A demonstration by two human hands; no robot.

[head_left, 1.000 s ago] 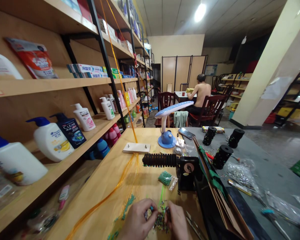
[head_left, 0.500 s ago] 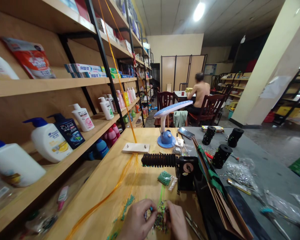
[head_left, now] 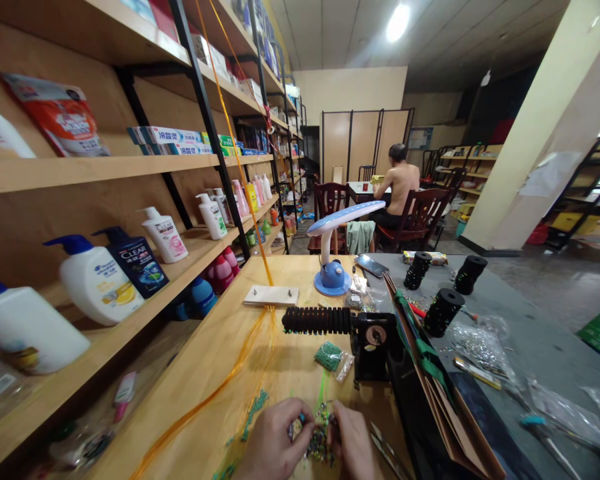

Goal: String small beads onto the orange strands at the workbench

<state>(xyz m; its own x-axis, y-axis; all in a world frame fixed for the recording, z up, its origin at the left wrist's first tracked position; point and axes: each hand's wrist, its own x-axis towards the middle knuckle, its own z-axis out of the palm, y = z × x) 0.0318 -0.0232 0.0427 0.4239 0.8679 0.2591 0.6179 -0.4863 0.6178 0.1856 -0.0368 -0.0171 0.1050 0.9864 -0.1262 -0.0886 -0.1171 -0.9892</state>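
Note:
My left hand (head_left: 280, 437) is at the bottom middle of the view, its thumb and fingers closed together around something too small to name. Right beside it, my right hand (head_left: 351, 437) has its fingertips pinched at the edge of a cluster of small multicoloured beads (head_left: 321, 440). The cluster lies between the two hands, and bright green threads (head_left: 323, 387) run up from it. A small clear bag of green beads (head_left: 330, 357) rests just beyond. Loose green beads (head_left: 254, 415) are scattered left of my left hand. Tweezers (head_left: 386, 450) lie to the right of my right hand.
A black ridged roller (head_left: 317, 321) juts left from its black stand. Orange threads (head_left: 230, 375) pass from a white plate (head_left: 271, 295) across the wooden table. A blue lamp (head_left: 333, 277) stands behind. Shelves with bottles (head_left: 103, 280) line the left. A person (head_left: 400, 177) sits far back.
Both hands keep almost the same place and pose over the beads. The distant person's head has lifted or turned slightly.

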